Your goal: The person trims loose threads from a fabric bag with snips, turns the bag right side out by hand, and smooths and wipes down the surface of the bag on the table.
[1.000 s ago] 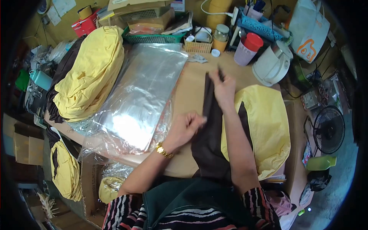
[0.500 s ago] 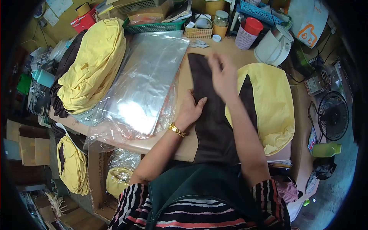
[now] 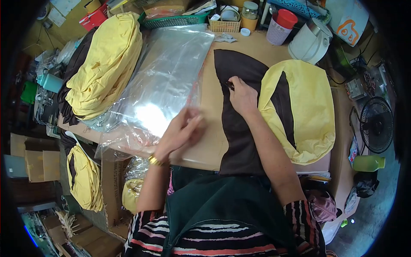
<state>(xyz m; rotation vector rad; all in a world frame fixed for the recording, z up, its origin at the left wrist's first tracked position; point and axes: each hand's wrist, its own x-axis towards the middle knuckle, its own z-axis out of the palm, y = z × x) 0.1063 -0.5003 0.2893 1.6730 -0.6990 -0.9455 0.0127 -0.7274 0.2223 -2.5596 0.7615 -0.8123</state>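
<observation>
A dark brown cloth [image 3: 239, 128] lies spread on the brown tabletop [image 3: 209, 145], wide at its far end. On its left part rests my right hand [image 3: 243, 95], fingers closed around a small dark object [image 3: 230, 85] too small to name. My left hand [image 3: 182, 128] is over the table left of the cloth, near the clear plastic sheets [image 3: 171, 77]; its fingers are smeared by motion. To the right of my right forearm sits a yellow cloth piece [image 3: 310, 111] with a dark opening.
A yellow and dark cloth pile [image 3: 105, 64] stands at the left. Along the back are a green basket [image 3: 175, 21], a small wicker basket [image 3: 224, 26], a purple cup [image 3: 278, 34] and a white kettle [image 3: 310, 43]. A black fan [image 3: 376, 124] is at the right.
The dark cloth has gone from a narrow strip to spread wide. My left hand has left it and moved left. My right hand has come down nearer onto the cloth.
</observation>
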